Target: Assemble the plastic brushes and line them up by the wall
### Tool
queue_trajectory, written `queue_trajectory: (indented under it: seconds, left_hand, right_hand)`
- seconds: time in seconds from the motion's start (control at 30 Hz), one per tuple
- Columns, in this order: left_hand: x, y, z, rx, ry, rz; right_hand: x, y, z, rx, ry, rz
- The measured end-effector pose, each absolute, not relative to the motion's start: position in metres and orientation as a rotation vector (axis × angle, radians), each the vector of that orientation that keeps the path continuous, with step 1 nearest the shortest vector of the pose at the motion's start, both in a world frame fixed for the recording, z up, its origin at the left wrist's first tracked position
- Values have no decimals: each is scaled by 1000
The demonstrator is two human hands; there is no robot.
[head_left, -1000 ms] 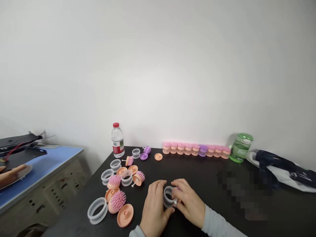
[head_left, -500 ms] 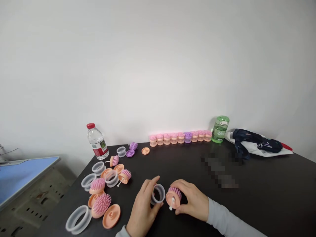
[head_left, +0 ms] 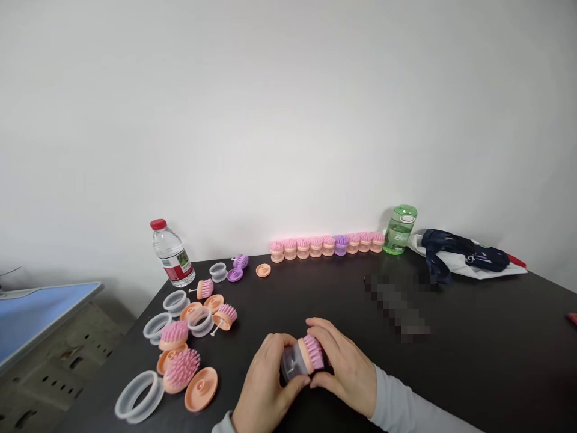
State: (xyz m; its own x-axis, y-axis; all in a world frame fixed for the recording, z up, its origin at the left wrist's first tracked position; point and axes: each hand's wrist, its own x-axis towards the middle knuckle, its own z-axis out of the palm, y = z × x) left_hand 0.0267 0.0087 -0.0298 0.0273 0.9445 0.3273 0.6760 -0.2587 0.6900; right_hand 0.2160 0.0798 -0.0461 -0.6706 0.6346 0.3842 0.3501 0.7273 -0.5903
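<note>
My left hand (head_left: 270,382) is closed around a clear plastic ring (head_left: 293,362), near the front of the table. Against the ring's right side sits a pink bristle brush head (head_left: 312,353) with a peach base, tilted so its bristles face right. My right hand (head_left: 343,368) grips this brush head, fingers over the top and thumb below. The white stem seen under its base is now hidden inside the ring. To the left lie loose clear rings (head_left: 140,397), pink brush heads (head_left: 182,369) and peach discs (head_left: 201,390).
A row of assembled brushes (head_left: 303,248) stands along the wall, one of them purple. Beside it is a green bottle (head_left: 400,230); a dark strapped item (head_left: 469,251) lies on white material. A red-capped water bottle (head_left: 174,255) stands back left. A blurred patch (head_left: 399,307) covers something at right.
My right hand has turned the brush head and brought it left onto the ring, so the two parts now meet. The camera view has shifted slightly.
</note>
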Motion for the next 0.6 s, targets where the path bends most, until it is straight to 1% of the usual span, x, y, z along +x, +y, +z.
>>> queue_trajectory:
  seconds: [0.2,0.37,0.6]
  left_hand:
    - [24,9,-29,1837,1547,1151]
    - [28,10,-26,1661,1319,1238]
    - [29,6,-20,1478,1201,1236]
  right_hand:
    - [222,88,-37,-736,-2214,982]
    - [222,86,-26,-646,-2147,885]
    - [223,78,-26,-523,-2107,928]
